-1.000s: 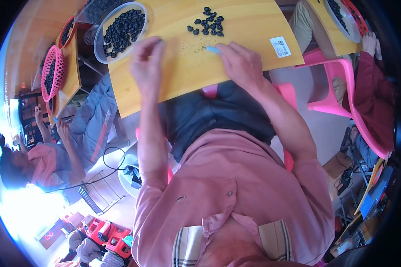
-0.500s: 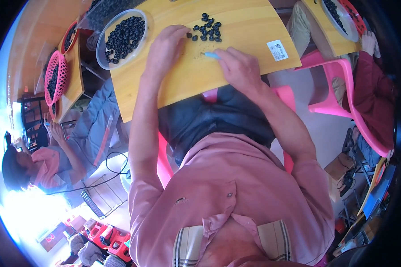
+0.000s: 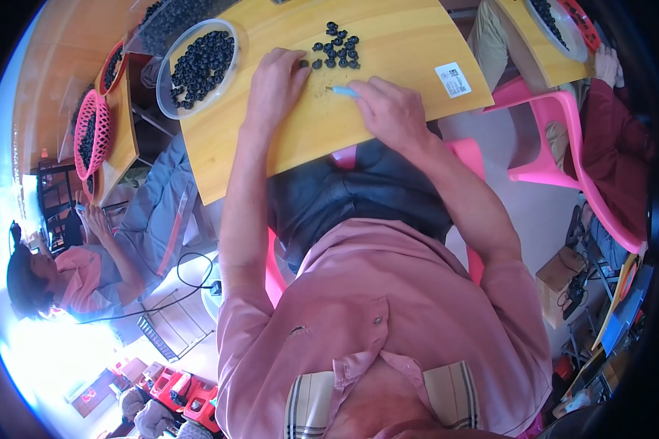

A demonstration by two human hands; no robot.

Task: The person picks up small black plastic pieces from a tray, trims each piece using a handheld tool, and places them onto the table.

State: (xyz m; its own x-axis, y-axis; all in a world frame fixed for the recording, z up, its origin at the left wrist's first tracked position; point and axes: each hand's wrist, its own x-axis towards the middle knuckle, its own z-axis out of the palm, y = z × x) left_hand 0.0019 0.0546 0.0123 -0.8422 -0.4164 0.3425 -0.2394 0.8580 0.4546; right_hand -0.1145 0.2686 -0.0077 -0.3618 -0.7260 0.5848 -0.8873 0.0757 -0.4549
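Note:
My left hand (image 3: 277, 82) rests on the yellow wooden table (image 3: 234, 157), its fingers closed on a small black round part (image 3: 304, 64) at the fingertips. In my right hand (image 3: 397, 108) is a slim tool with a light-blue handle (image 3: 346, 92), its narrow tip pointing left; the tip is too small to make out its kind. Between and beyond my hands lies a loose group of black round parts (image 3: 338, 53), some with a hole showing. Dark crumbs are scattered on the wood below them.
A clear round tub (image 3: 236, 69) of black parts stands at the table's left. A white printed label (image 3: 454, 80) sticks at the right. A pink basket (image 3: 91, 135) and a seated co-worker (image 3: 88, 271) are further left; a pink chair (image 3: 556, 139) and another person are at the right.
My left hand has shifted slightly down, with the black part now at its fingertips. My right hand and the blue-handled tool have barely moved.

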